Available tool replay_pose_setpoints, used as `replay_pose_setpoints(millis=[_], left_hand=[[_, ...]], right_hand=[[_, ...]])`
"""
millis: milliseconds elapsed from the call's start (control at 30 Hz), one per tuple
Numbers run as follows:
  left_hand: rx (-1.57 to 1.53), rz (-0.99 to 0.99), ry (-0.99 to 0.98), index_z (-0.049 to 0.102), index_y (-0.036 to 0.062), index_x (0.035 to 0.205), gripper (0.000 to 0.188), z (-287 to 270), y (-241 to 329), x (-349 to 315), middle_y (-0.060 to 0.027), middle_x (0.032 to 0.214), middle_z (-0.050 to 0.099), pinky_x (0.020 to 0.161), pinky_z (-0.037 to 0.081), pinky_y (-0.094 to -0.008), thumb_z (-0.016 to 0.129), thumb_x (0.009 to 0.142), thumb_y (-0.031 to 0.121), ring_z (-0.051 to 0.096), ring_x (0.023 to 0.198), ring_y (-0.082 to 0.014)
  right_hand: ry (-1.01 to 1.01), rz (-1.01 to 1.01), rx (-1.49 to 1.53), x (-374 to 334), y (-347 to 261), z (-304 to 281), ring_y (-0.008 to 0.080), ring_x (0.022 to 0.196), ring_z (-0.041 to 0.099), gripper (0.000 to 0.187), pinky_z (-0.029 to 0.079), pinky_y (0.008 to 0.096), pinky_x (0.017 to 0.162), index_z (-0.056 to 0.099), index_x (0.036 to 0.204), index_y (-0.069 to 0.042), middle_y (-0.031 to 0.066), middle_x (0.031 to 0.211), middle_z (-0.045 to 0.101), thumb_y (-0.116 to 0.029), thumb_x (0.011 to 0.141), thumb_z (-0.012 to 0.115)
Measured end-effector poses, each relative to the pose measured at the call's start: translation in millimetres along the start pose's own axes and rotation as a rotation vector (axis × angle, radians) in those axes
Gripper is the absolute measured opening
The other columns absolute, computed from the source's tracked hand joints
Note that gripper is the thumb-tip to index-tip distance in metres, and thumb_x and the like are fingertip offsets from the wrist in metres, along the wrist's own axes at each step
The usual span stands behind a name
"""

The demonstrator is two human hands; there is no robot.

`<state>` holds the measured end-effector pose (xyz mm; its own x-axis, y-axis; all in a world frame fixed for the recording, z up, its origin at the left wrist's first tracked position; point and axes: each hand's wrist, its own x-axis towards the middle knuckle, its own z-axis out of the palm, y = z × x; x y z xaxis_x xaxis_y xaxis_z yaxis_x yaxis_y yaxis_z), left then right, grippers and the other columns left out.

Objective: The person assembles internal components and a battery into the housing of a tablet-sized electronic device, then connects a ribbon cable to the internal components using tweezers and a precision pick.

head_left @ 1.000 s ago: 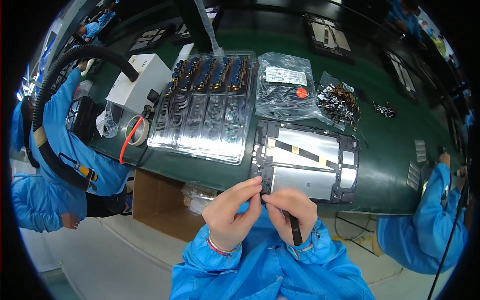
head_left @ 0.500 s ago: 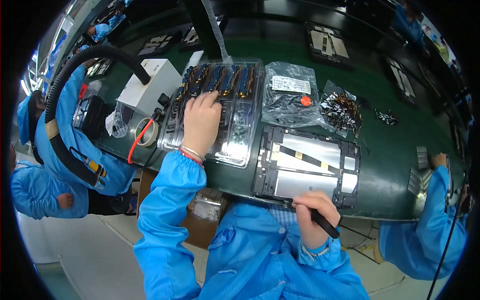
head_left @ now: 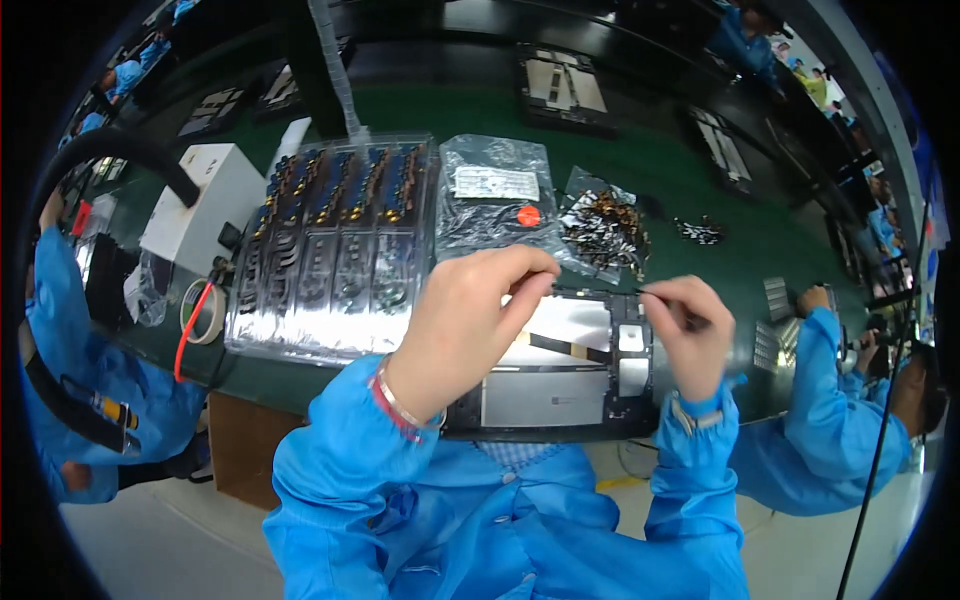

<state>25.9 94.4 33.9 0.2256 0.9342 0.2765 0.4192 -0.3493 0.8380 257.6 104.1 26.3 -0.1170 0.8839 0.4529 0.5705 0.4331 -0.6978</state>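
Left hand (head_left: 470, 325) sat at frame centre, thumb and forefinger pinched together over the top edge of the opened tablet chassis (head_left: 560, 365); whatever it pinched was too small to make out. Right hand (head_left: 690, 335) was right of centre, fingers clenched round a thin dark tool (head_left: 668, 298), its tip pointing left toward the left fingertips. Both hands hovered above the upper part of the chassis, close to each other but apart.

The chassis lay flat at the near edge of the green desk (head_left: 640, 170), lower centre of the frame, silver plates and a dark ribbon strip showing inside. Left of it, a clear plastic tray (head_left: 330, 260) of small dark-and-gold parts, upper rows filled. Above the chassis, a clear bag with a white label and a red dot (head_left: 495, 200); just right of that, a smaller bag of gold-and-black parts (head_left: 605, 225). White box (head_left: 205, 200) and a tape roll (head_left: 205, 310) at left. Another person's blue sleeve (head_left: 820, 400) at the right edge, one more person in blue at far left.
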Motion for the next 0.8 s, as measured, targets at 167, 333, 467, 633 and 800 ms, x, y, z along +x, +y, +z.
replay_pose_setpoints(millis=[167, 333, 467, 633, 800], left_hand=[[-0.739, -0.319, -0.093, 0.057, 0.0019, 0.098, 0.014, 13.8, -23.9, 8.0, -0.0100, 0.091, 0.065, 0.059, 0.047, -0.0200, 0.052, 0.088, 0.009, 0.061, 0.079, -0.0107], [-0.814, -0.354, 0.043, 0.059, -0.0016, 0.093, 0.011, -14.1, -17.4, -22.2, -0.0129, 0.088, 0.065, 0.054, 0.048, -0.0201, 0.053, 0.086, 0.005, 0.062, 0.074, -0.0126], [-0.663, -0.343, 0.203, 0.061, -0.0025, 0.093, 0.013, -43.8, -25.3, -39.5, -0.0120, 0.087, 0.066, 0.056, 0.049, -0.0209, 0.056, 0.085, 0.007, 0.063, 0.073, -0.0132], [0.395, -0.049, 0.528, 0.064, -0.0013, 0.081, 0.009, -90.5, -69.1, -7.9, -0.0104, 0.092, 0.066, 0.066, 0.051, -0.0285, 0.060, 0.078, 0.007, 0.064, 0.080, -0.0213], [0.997, 0.103, 0.271, 0.067, 0.0034, 0.078, 0.010, -98.5, -117.4, 38.5, -0.0095, 0.102, 0.063, 0.083, 0.046, -0.0346, 0.058, 0.076, 0.009, 0.058, 0.093, -0.0267]], right_hand=[[-0.059, 0.034, 0.124, 5.6, 3.8, 23.5, 0.0054, 0.054, 0.042, 0.009, 0.027, 0.0206, 0.045, 0.066, 0.078, -0.003, 0.0012, 0.071, 0.059, -0.001, 0.070, 0.068], [0.016, 0.029, 0.115, -8.1, 5.2, 18.4, 0.0044, 0.053, 0.037, 0.012, 0.024, 0.0192, 0.045, 0.065, 0.078, -0.003, 0.0017, 0.072, 0.057, 0.005, 0.068, 0.065], [0.051, 0.008, 0.135, -17.3, 0.1, 10.3, 0.0041, 0.052, 0.037, 0.014, 0.025, 0.0193, 0.045, 0.064, 0.077, -0.001, 0.0022, 0.072, 0.055, 0.008, 0.066, 0.065], [0.099, -0.089, 0.126, -22.7, -12.3, 0.3, 0.0042, 0.050, 0.037, 0.015, 0.024, 0.0194, 0.044, 0.064, 0.076, -0.002, 0.0024, 0.071, 0.055, 0.009, 0.066, 0.064], [0.107, -0.098, 0.129, -26.7, -24.1, -8.1, 0.0037, 0.051, 0.037, 0.014, 0.023, 0.0194, 0.044, 0.064, 0.075, -0.003, 0.0016, 0.069, 0.055, 0.008, 0.066, 0.065]])
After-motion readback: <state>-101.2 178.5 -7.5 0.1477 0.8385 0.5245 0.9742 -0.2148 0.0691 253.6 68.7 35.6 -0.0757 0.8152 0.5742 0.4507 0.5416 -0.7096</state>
